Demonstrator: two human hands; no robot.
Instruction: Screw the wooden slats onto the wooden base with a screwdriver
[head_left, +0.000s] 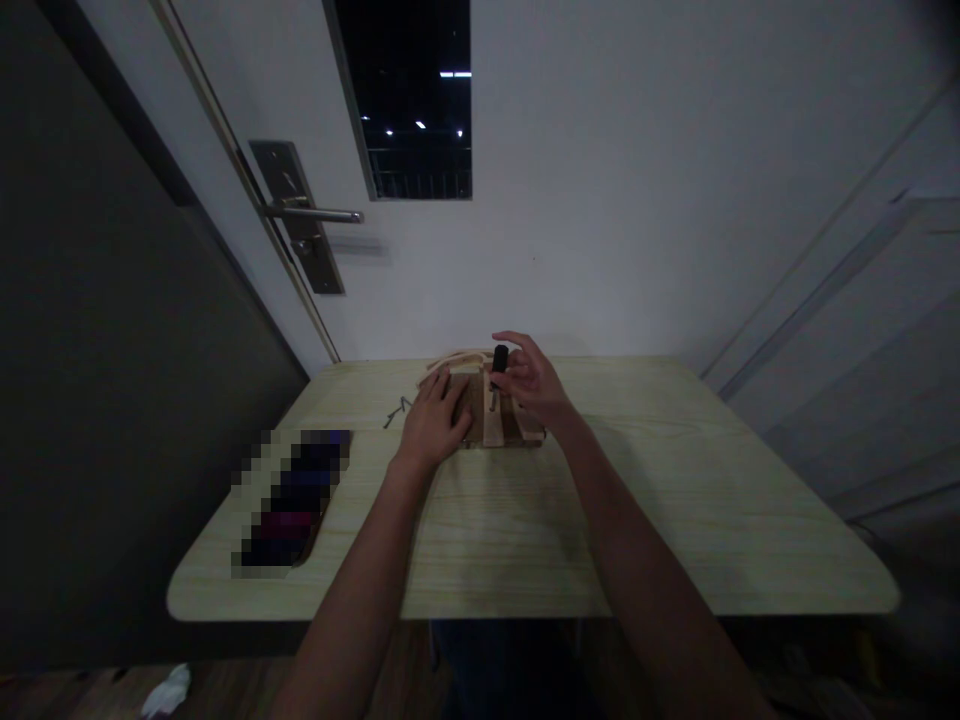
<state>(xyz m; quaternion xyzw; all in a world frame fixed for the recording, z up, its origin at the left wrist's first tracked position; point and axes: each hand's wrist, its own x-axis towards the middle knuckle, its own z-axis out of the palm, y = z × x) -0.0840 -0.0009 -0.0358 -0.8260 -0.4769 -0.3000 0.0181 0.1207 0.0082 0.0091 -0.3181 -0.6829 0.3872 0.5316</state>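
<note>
My right hand (pixel 529 380) grips a short screwdriver (pixel 499 362) by its black handle, with the fingers pinched round it. The screwdriver stands nearly upright, its thin shaft pointing down at a pale wooden strip (pixel 492 425). This strip lies across a brown flat piece (pixel 471 400), which looks like a small bag or panel; its exact kind is unclear. My left hand (pixel 435 418) rests flat on the left part of the brown piece, fingers spread. A pale curved strap or band (pixel 457 358) runs along its far edge. Where the shaft's tip meets the strip is too small to make out.
Several thin dark metal pieces, perhaps screws (pixel 397 411), lie left of my left hand. A blurred-out phone-like object (pixel 296 500) is on the left of the pale wooden table (pixel 675 520). Behind the table rises a white door (pixel 637 200) with a lever handle (pixel 315 214).
</note>
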